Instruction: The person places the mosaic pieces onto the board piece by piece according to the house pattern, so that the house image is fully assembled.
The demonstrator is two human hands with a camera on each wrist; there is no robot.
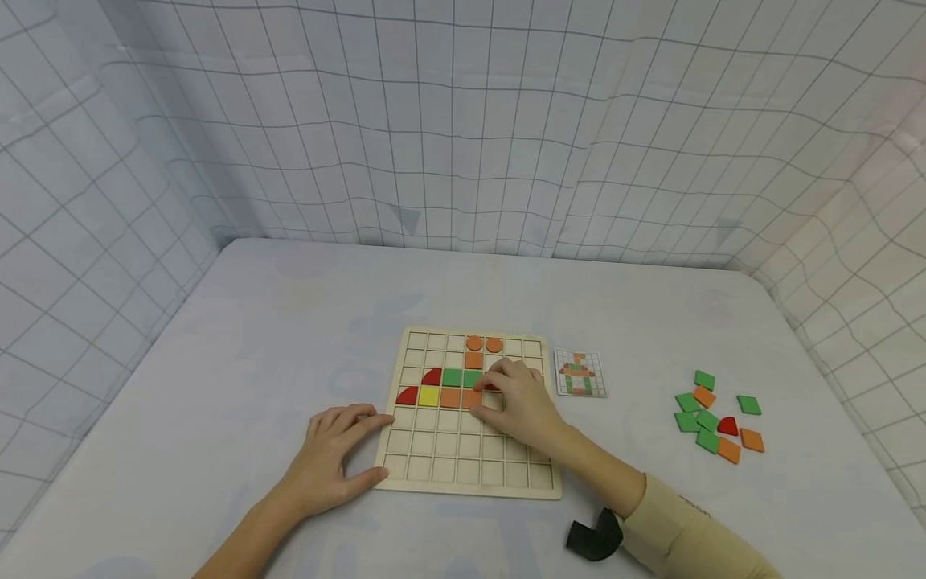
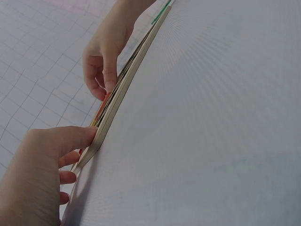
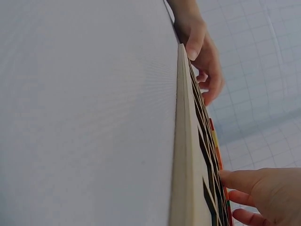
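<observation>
A wooden grid board (image 1: 470, 487) lies on the table with coloured tiles in its upper cells. My right hand (image 1: 522, 406) is over its middle, thumb and index finger pinching an orange square tile (image 1: 471, 400) in a cell. Left of that tile are another orange square (image 1: 449, 398), a yellow square (image 1: 429, 396) and a red quarter-round (image 1: 407, 396). Above them are green squares (image 1: 452, 378), an orange square (image 1: 473, 361) and two orange discs (image 1: 494, 345). A red piece is partly hidden by my right fingers. My left hand (image 1: 334, 458) rests its thumb and fingertips on the board's left edge.
A small pattern card (image 1: 580, 373) lies just right of the board. Farther right are loose tiles: several green diamonds (image 1: 749, 404), orange pieces (image 1: 752, 440) and one red piece (image 1: 728, 426). A black object (image 1: 595, 537) sits by my right sleeve (image 1: 687, 527).
</observation>
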